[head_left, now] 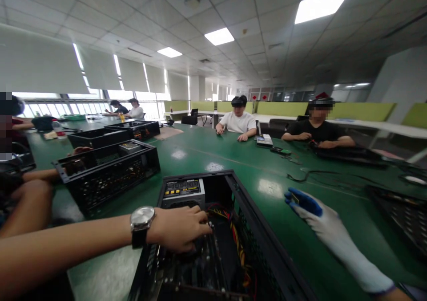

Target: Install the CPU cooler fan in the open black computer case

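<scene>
An open black computer case point(256, 229) lies on the green table point(233, 158) in front of me. A grey power supply point(183, 189) with a label sits at its far end, with red and yellow cables point(230, 216) beside it. My left hand point(182, 227), bare with a wristwatch, reaches inside the case, its fingers curled down onto the parts next to the cables. Whether it grips anything is hidden. My right hand point(320, 221), in a white glove with blue fingertips, hovers over the table right of the case. Its fingertips pinch a tiny dark piece.
To the left, another person's arms point(36, 176) rest by a second black case point(106, 172), with more cases point(133, 129) behind. Two people sit across the table near small devices point(265, 140) and loose cables point(313, 174). A black mesh panel point(400, 212) lies at the right edge.
</scene>
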The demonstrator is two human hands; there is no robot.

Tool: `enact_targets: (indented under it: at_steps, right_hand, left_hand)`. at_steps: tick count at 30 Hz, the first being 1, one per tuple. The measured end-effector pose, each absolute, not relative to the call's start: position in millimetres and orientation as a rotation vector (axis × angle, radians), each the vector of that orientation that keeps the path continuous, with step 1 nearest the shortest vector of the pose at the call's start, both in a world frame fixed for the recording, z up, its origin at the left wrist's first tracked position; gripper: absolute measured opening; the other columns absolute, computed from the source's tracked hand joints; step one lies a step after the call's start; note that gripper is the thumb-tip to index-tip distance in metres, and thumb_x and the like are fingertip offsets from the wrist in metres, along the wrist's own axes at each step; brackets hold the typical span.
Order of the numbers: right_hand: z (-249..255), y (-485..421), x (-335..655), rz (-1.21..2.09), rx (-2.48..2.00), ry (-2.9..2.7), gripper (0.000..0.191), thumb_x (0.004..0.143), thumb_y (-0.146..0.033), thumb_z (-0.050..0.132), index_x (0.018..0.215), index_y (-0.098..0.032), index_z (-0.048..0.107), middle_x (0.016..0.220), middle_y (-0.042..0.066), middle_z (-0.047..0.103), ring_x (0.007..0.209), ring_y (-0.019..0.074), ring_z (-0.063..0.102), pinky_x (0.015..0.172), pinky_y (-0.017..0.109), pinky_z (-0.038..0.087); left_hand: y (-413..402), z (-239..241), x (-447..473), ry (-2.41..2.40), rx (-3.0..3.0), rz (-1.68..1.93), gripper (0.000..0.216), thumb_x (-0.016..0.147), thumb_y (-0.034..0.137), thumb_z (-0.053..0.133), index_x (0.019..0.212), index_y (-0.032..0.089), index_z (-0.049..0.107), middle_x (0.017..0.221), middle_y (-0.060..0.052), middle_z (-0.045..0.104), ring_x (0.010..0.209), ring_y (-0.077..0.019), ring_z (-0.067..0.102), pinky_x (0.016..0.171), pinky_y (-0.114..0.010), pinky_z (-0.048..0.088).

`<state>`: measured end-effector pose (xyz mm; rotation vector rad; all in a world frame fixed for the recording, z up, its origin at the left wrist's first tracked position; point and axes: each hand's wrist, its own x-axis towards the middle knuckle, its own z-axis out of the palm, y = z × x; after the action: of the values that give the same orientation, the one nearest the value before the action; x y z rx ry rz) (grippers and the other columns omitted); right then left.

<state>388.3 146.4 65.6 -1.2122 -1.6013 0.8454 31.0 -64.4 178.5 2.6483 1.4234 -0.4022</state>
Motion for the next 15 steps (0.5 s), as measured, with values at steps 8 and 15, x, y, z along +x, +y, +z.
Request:
enact_targets:
  at_steps: [8, 15]
  right_hand:
    - [176.7, 40.5, 288.5, 0.865, -0.578, -2.273, 0.053, 0.079, -0.041, 0.082, 0.128, -0.028, 0.069, 0.121, 0.004, 0.075, 0.105, 0.0247, 0.072, 0.094, 0.036, 0.057]
    - [171.2, 50.1, 236.2, 0.473, -0.369, -2.807, 0.048, 0.073, -0.016, 0.085, 0.119, -0.022, 0.072, 0.113, 0.007, 0.077, 0.104, 0.025, 0.072, 0.096, 0.032, 0.053]
  left_hand:
    - [-72.5, 148.3, 22.1, 1.441, 2.6, -0.431, 0.086, 0.073, 0.051, 0.086, 0.148, 0.039, 0.044, 0.158, -0.023, 0.035, 0.138, -0.0538, 0.042, 0.097, -0.076, 0.046]
    - [-60.5, 134.5, 16.0, 1.569, 2.762, -0.556, 0.086, 0.058, 0.034, 0.098, 0.132, 0.026, 0.055, 0.134, -0.022, 0.054, 0.115, -0.046, 0.057, 0.077, -0.06, 0.062]
